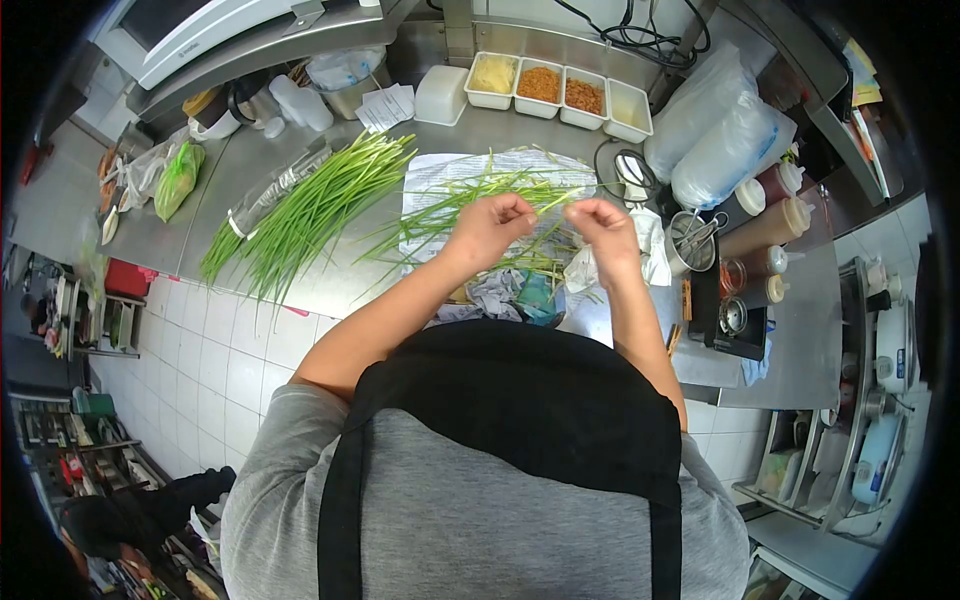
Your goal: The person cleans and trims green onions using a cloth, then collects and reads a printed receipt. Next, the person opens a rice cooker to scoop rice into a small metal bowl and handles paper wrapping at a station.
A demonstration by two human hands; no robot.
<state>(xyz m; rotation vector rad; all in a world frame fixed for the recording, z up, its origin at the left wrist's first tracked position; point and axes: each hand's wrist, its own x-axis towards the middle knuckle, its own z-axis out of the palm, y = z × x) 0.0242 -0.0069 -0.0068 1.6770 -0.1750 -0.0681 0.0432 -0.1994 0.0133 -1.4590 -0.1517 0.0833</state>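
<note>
Over the sheets of printed paper [422, 172] on the counter, both my hands are raised close together. My left hand [490, 232] is closed in a pinch, with thin green chives [555, 203] at its fingertips. A short gap away, my right hand [606, 238] has its thumb and forefinger pressed together; whatever sits between them is too small to make out. Loose chives [440, 212] lie scattered on the paper beneath and left of my hands. Farther left rests a large, neat bunch of chives [325, 210], pale ends pointing away from me.
White tubs of food [540, 85] line the back of the counter. Plastic bags [725, 140], sauce bottles [770, 230] and a metal container with a whisk [692, 245] stand at right. Crumpled cloths [497, 295] lie near the front edge. Another person [130, 515] is at lower left.
</note>
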